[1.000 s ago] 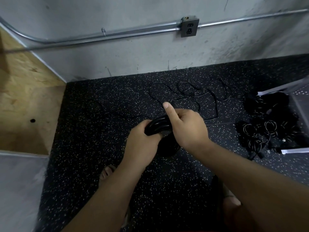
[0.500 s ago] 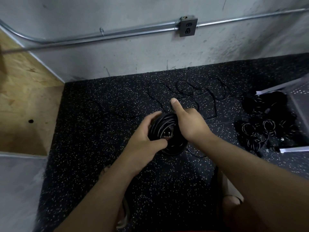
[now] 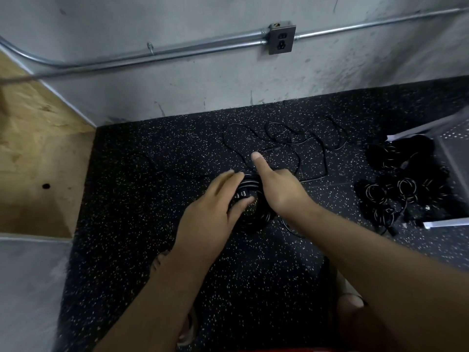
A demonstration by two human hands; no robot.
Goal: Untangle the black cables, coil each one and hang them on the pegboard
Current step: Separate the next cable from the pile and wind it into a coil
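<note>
Both bare forearms reach in, the left from 7 o'clock, the right from 4 o'clock. Left hand [image 3: 215, 207] drapes its fingers over the cable coil [image 3: 253, 217], thumb tucked underneath. Right hand [image 3: 281, 189] curls over the other side, thumb sticking out toward 11 o'clock.

The coil [image 3: 253, 214] sits between your left hand [image 3: 210, 212] and right hand [image 3: 281, 191]; loose cable [image 3: 304, 141] lies behind it, and bundled cables [image 3: 396, 194] lie by the pegboard [image 3: 454, 153] on your right.

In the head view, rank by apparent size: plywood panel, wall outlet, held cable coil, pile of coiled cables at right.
1. plywood panel, cut off by the frame
2. pile of coiled cables
3. held cable coil, partly hidden
4. wall outlet, clearly smallest
</note>
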